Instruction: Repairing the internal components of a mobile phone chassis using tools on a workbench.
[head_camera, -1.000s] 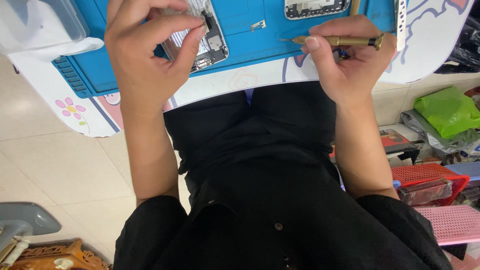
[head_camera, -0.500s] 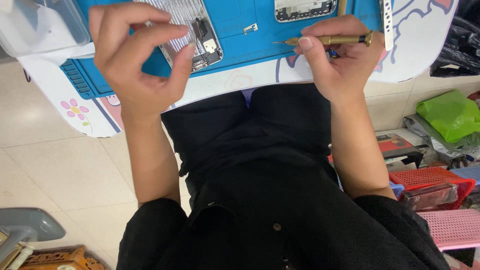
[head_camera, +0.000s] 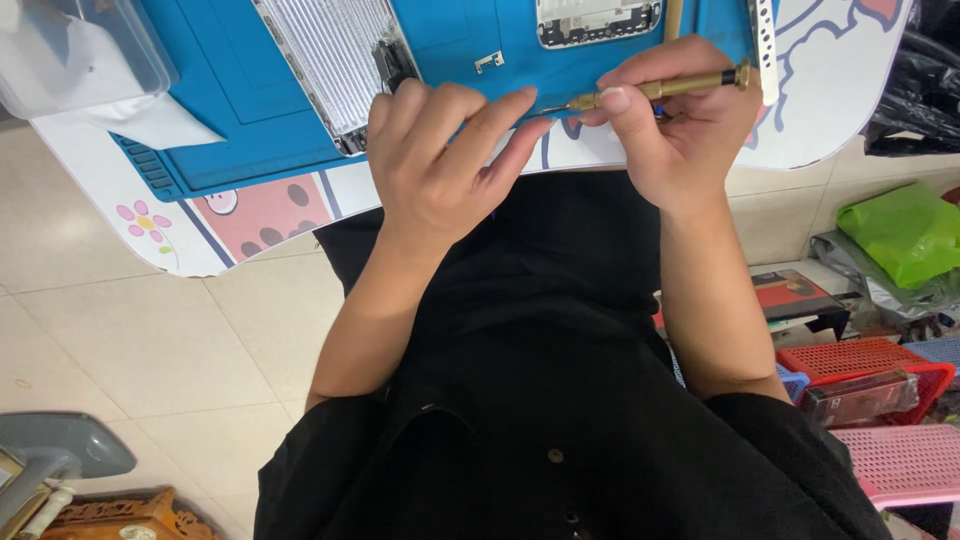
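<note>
two hands: right hand (head_camera: 690, 130) grips a brass screwdriver (head_camera: 650, 90); left hand (head_camera: 440, 165), loosely curled, fingertips touch its tip.

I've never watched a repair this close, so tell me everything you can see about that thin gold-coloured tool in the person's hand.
The gold-coloured screwdriver is a slim, pen-like tool that looks like brass-toned metal, with a dark band and a small cap at its rear end and a fine steel tip. It lies nearly level, tip pointing left, above the blue work mat. The right hand pinches it between thumb and fingers, and the left hand reaches its fingertips to the tip. Whether a screw sits on the tip is too small to tell.
</note>
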